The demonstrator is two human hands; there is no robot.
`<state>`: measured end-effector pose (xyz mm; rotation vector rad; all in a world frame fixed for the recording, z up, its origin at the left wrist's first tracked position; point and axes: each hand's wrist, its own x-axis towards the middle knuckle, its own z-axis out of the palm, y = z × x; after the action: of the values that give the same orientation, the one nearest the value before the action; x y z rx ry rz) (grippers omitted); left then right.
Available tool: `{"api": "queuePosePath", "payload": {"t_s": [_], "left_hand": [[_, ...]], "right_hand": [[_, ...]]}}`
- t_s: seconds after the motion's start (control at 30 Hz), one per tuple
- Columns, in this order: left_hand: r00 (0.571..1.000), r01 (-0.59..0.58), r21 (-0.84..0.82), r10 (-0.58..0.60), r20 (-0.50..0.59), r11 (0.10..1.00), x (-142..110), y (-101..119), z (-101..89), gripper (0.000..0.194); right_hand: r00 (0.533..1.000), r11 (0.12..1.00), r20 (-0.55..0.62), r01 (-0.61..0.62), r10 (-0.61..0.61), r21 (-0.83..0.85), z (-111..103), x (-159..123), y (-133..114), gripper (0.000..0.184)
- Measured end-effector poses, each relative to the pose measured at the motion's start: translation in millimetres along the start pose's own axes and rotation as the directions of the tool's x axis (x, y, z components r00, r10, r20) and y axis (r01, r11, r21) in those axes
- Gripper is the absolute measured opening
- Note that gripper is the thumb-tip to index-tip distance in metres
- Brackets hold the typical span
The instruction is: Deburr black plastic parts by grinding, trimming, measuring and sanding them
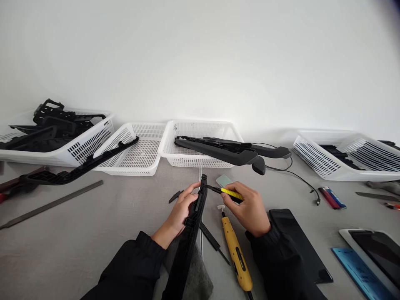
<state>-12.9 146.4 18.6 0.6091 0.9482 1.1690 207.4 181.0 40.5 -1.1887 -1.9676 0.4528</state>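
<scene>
Well to the left of the grip, a white basket (90, 143) holds a pile of dark mouldings; nearer, a long black strip (81, 171) leans with one end in a second basket (129, 170), and a flat metal file (53, 206) lies below it. The left hand (176, 214) has its thumb and fingers clamped on a black part (179, 266), which lies in front of the person, slanting up and away. The part is long, narrow and dark with a dull sheen; its far end, just above the grip, finishes in a small blocky tab, while ribs, recesses and a raised collar show along its length. Below the grip it broadens into a smoother stretch that runs out of view, over a grey cloth (200, 277). Just right of the gripped stretch, a yellow and black knife (231, 194) points its dark blade at the part's edge near the tab; whether it cuts in, I cannot tell. The right hand (251, 208) is closed firmly on the knife's handle. Below that grip lies a yellow rotary tool (236, 254), and farther right a black phone (300, 246).
</scene>
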Motion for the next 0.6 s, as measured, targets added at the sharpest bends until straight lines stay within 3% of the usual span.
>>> {"api": "queuePosePath", "payload": {"t_s": [0.6], "left_hand": [[0.999,-0.01,-0.03,0.009,-0.032,1.0,-0.4,-0.8,1.7,0.059]], "right_hand": [[1.0,1.0,0.022,0.009,-0.01,0.015,0.7,-0.7,-1.1,0.011]]}}
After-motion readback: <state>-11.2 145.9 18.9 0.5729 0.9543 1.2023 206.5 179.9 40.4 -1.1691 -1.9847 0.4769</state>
